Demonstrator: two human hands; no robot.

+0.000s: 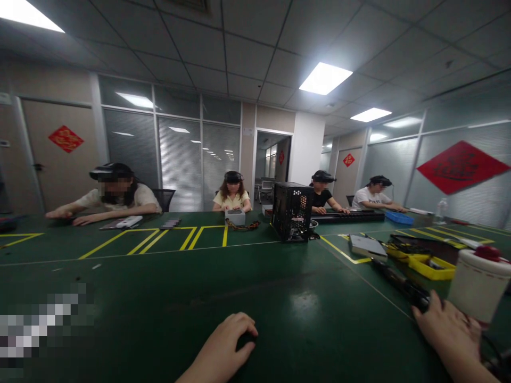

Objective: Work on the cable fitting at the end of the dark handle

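My left hand (229, 346) rests low over the green table (159, 314) at the bottom centre, fingers curved and thumb apart, with nothing seen between them. At the lower right, my right hand (451, 330) reaches to the near end of a long black tool (403, 284), its fingers against the handle. Whether the fingers close round it is hard to make out. Close beside that hand stands a white container with a red top (479, 282).
A black computer case (293, 211) stands mid-table. Yellow trays (431, 267) with parts, a grey box (367, 247) and a blue tray (399, 217) lie to the right. A small power supply (235, 216) sits beyond. Several people sit along the far side.
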